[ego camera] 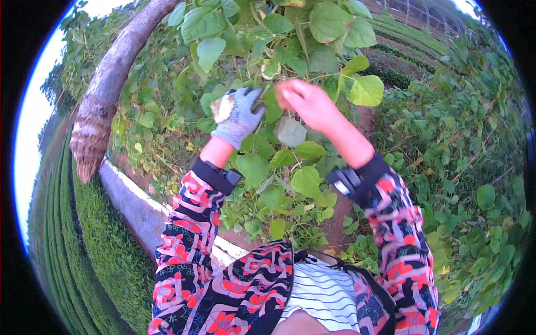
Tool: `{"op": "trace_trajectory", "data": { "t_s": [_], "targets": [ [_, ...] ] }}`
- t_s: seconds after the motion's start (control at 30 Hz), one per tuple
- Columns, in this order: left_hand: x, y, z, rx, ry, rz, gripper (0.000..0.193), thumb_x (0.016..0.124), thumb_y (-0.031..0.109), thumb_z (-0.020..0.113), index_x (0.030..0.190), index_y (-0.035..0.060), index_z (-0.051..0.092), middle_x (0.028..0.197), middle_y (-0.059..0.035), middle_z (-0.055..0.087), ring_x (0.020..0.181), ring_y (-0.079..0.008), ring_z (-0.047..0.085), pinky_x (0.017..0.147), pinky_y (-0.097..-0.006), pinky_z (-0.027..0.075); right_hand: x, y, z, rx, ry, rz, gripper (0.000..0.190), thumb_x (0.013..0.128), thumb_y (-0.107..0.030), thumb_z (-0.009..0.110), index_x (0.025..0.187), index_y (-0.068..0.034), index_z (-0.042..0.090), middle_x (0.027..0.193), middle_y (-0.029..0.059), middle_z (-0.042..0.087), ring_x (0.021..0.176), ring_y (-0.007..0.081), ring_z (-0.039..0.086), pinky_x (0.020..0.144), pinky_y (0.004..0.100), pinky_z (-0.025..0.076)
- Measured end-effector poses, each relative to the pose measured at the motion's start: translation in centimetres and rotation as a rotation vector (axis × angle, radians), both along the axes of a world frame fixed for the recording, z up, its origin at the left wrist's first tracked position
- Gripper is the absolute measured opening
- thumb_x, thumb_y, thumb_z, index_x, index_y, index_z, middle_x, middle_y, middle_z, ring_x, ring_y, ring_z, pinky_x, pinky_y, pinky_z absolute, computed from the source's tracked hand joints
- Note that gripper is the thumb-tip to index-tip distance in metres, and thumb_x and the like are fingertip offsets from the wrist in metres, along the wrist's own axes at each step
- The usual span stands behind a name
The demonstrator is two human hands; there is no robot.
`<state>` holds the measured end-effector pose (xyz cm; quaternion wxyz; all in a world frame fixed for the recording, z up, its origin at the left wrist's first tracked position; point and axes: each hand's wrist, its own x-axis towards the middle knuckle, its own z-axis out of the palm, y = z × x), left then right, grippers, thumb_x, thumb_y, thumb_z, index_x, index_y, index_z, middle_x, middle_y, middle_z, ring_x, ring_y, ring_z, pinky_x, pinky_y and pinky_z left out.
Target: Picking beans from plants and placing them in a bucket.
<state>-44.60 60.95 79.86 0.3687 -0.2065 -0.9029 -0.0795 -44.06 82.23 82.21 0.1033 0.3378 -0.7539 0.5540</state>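
Note:
My left hand [240,115], in a grey knit glove with dark fingertips, reaches into a leafy bean vine [255,167]. Its thumb and fingers stand apart around some foliage; whether they grip a stem is hidden. A pale patch [223,109], perhaps a dry leaf, shows by the back of the glove. To the right, my bare right hand [305,102] has its fingers bent together at the vine's thin stems, blurred at the tips. Anything pinched there cannot be made out. Broad green leaves [331,23] hang above both hands, and a paler leaf [292,132] lies below them.
A thick wooden pole [111,71] with a ringed, tapered end slants in at upper left. Beyond it run a concrete ledge [130,201] and clipped hedge rows [104,226]. Dense vines [460,146] crowd the right side, with bare soil [340,222] underneath.

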Motion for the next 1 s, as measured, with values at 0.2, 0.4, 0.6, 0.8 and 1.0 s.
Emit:
{"op": "trace_trajectory", "data": {
  "t_s": [0.2,0.4,0.6,0.8,1.0],
  "targets": [
    [0.8,5.1,-1.4,-0.16,-0.134,0.15,0.041,0.076,0.036,0.063,0.111,0.0143,0.059,0.107,-0.0154,0.055,0.094,-0.033,0.055,0.088,-0.046,0.039,-13.2,-5.2,4.2,0.417,0.371,-0.439,0.03,0.081,-0.02,0.046,0.098,-0.005,0.067,0.096,0.0169,0.065,0.089,0.0337,0.062,0.081,0.0406,0.049],
    [2.4,3.6,-2.7,-0.177,-0.211,0.302,0.044,0.077,0.036,0.061,0.116,0.0145,0.056,0.108,-0.0152,0.055,0.098,-0.0336,0.055,0.095,-0.0504,0.035,-17.0,-4.1,4.5,0.276,0.392,-0.394,0.03,0.074,-0.022,0.051,0.097,-0.012,0.068,0.093,0.0168,0.065,0.086,0.0347,0.062,0.079,0.0414,0.05],
    [4.7,3.7,1.8,-0.028,0.044,0.321,0.051,0.078,0.039,0.063,0.12,0.0119,0.055,0.113,-0.0178,0.053,0.103,-0.0365,0.051,0.093,-0.047,0.036,-18.5,-5.8,4.9,0.567,0.489,-0.339,0.04,0.071,-0.03,0.059,0.104,-0.008,0.064,0.095,0.0163,0.065,0.089,0.0341,0.062,0.081,0.0422,0.049],
    [4.8,4.4,8.2,-0.081,0.321,0.217,0.04,0.078,0.027,0.064,0.114,0.0123,0.058,0.109,-0.0159,0.057,0.101,-0.0345,0.053,0.092,-0.0442,0.038,-16.8,-6.6,5.7,0.376,0.239,-0.136,0.039,0.076,-0.036,0.062,0.099,-0.005,0.064,0.084,0.0142,0.066,0.078,0.0276,0.064,0.072,0.038,0.051],
    [-1.5,3.0,5.0,-0.034,-0.313,0.335,0.041,0.08,0.03,0.062,0.117,0.0133,0.057,0.109,-0.0156,0.059,0.1,-0.0348,0.055,0.09,-0.0427,0.042,-16.9,-2.8,6.1,-0.2,-0.433,0.268,0.022,0.081,-0.029,0.064,0.088,-0.009,0.062,0.061,-0.0042,0.047,0.055,0.0079,0.048,0.059,0.033,0.048]
  ]
}}
